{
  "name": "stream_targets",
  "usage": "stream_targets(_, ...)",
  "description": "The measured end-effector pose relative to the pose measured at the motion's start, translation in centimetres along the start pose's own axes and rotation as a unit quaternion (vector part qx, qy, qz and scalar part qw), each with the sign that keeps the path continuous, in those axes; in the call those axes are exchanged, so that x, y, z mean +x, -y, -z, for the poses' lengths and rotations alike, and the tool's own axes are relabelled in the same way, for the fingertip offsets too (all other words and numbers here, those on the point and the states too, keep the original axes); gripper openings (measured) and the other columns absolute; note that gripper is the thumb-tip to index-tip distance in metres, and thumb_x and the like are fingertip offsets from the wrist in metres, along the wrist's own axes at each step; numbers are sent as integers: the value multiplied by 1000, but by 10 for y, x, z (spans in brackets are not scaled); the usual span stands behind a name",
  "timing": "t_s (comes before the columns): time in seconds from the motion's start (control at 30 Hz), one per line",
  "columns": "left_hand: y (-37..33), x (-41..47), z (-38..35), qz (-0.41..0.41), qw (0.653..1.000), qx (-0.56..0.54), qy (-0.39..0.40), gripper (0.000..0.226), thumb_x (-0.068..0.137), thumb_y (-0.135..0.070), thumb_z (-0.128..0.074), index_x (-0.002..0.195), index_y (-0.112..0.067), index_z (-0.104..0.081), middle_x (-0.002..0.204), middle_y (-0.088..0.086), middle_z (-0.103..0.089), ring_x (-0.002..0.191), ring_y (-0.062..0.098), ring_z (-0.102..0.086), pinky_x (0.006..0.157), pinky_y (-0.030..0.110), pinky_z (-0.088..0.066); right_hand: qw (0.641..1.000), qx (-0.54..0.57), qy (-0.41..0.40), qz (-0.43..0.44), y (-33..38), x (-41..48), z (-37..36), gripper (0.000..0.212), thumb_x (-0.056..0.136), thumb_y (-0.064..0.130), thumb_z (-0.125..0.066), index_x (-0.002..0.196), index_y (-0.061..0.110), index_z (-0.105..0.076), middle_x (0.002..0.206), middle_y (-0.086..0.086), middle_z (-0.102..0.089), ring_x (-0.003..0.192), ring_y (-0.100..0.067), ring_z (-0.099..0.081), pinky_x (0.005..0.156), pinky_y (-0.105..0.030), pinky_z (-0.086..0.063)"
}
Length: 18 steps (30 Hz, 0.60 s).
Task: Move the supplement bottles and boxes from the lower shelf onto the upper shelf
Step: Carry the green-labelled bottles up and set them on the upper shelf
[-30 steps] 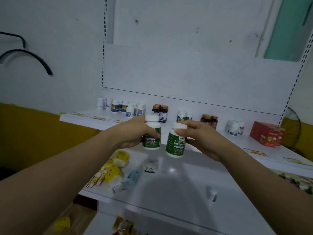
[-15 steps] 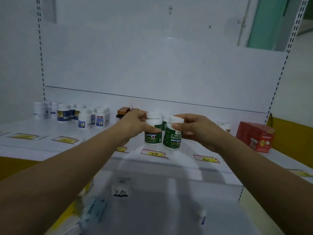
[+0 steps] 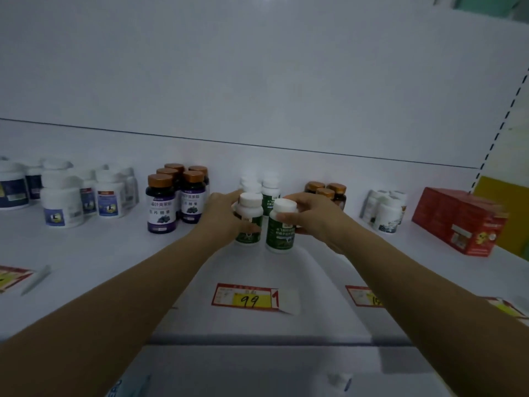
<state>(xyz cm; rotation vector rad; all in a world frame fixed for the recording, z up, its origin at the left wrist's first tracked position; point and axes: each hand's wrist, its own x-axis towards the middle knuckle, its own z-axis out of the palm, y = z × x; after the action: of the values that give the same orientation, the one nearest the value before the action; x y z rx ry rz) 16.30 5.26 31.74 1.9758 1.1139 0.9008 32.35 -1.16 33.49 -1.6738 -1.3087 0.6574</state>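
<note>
Two hands side by side on the upper shelf (image 3: 114, 253): left hand (image 3: 221, 217) grips one green-labelled bottle (image 3: 249, 222), right hand (image 3: 315, 217) grips another green-labelled bottle (image 3: 282, 229) beside it

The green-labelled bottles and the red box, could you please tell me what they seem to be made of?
Green-labelled bottles: likely matte white plastic, given opaque smooth caps and bodies. Red box: probably printed cardboard, given flat faces and sharp folded edges.

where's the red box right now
In the head view, the red box sits at the far right of the upper shelf, just right of a cluster of white bottles.
</note>
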Motion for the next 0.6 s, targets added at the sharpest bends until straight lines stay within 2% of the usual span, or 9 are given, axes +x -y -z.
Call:
stream_targets(0.07, 0, 9, 1, 6, 998, 64, 13, 92, 75, -20, -77, 149, -15, -21, 153, 12, -20, 139, 28, -28, 113, 37, -27, 999, -41, -10, 3, 2, 9, -3, 46, 82, 21, -70, 126, 15, -56, 116, 0, -60, 105, -17, -56, 96, -35, -49)
stream_targets(0.13, 0, 17, 3, 22, 995, 98, 23, 100, 76, -28, -76, 150, -11, -12, 155, 10, -12, 142, 26, -22, 113, 34, -24, 997, -72, -20, -6, 4, 20, -5, 47, 84, 24, -69, 127, 15, -54, 110, 2, -57, 100, -19, -57, 90, -34, -51)
stream_targets(0.2, 1, 25, 4, 31, 992, 117, 34, 99, 74, -32, -77, 148, -7, -15, 153, 12, -15, 138, 27, -27, 110, 34, -29, 997, -69, -30, -24, 5, 30, -8, 50, 83, 25, -70, 128, 14, -52, 116, -2, -57, 101, -22, -58, 86, -37, -54)
stream_targets(0.3, 4, 37, 5, 54, 990, 123, 51, 102, 72, -34, -79, 147, -7, -16, 152, 13, -20, 137, 29, -31, 107, 37, -34, 996, -55, -53, -47, 6, 44, -13, 48, 81, 23, -72, 123, 10, -51, 124, -8, -57, 100, -19, -54, 80, -34, -55)
stream_targets(0.37, 6, 43, 4, 60, 991, 108, 55, 100, 71, -30, -80, 147, -6, -19, 152, 14, -25, 136, 30, -34, 106, 39, -36, 995, -60, -64, -52, 7, 53, -16, 44, 81, 21, -72, 118, 10, -51, 123, -10, -57, 98, -20, -53, 84, -37, -55)
stream_targets(0.47, 6, 44, 4, 59, 994, 60, 69, 87, 74, -18, -78, 144, -5, -28, 150, 14, -34, 133, 30, -39, 106, 38, -37, 994, -52, -72, -60, 6, 62, -17, 43, 80, 20, -73, 117, 10, -52, 124, -13, -57, 102, -24, -55, 88, -42, -55)
stream_targets(0.6, 7, 48, 5, 52, 992, 16, 116, 62, 70, -7, -79, 127, -6, -53, 130, 11, -58, 117, 27, -56, 103, 40, -44, 994, -48, -71, -66, 4, 69, -18, 45, 80, 18, -73, 120, 9, -53, 126, -14, -56, 111, -29, -56, 90, -44, -54)
